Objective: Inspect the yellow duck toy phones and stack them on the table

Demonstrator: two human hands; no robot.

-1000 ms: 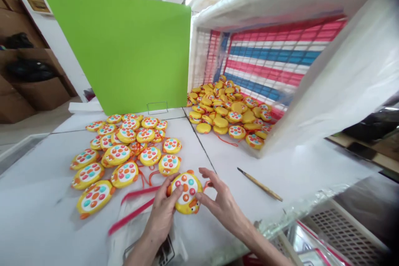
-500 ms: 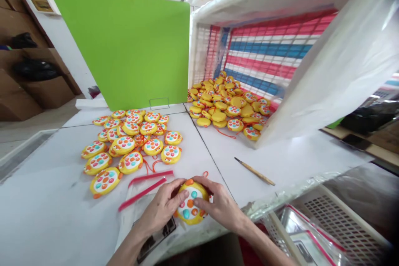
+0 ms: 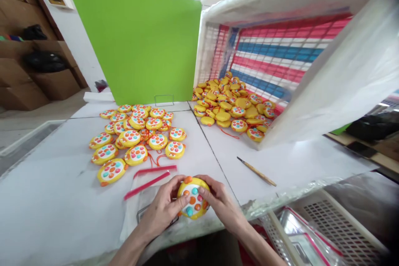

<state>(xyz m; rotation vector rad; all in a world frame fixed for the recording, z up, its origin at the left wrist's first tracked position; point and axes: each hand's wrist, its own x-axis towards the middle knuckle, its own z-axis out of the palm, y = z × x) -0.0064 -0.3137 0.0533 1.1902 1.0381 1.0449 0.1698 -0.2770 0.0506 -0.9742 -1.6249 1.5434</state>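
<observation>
Both of my hands grip one round yellow toy (image 3: 193, 202) with a white face and orange and teal buttons, held just above the near edge of the white table (image 3: 46, 199). My left hand (image 3: 162, 212) wraps its left side with the thumb on the face. My right hand (image 3: 220, 205) closes on its right side. Clear zip bags with red strips (image 3: 149, 178) lie flat under and left of my hands. A group of several matching toys (image 3: 137, 137) lies further back on the table.
A tipped white crate with a striped liner (image 3: 280, 62) spills a heap of yellow toys (image 3: 230, 106) at the back right. A thin wooden brush (image 3: 256, 171) lies right of my hands. A green board (image 3: 137, 41) stands behind. A white basket (image 3: 336, 228) sits below the table edge.
Both hands closed around the toy and drew it toward the near table edge, lifting and turning it slightly. The view shifted a little to the left.
</observation>
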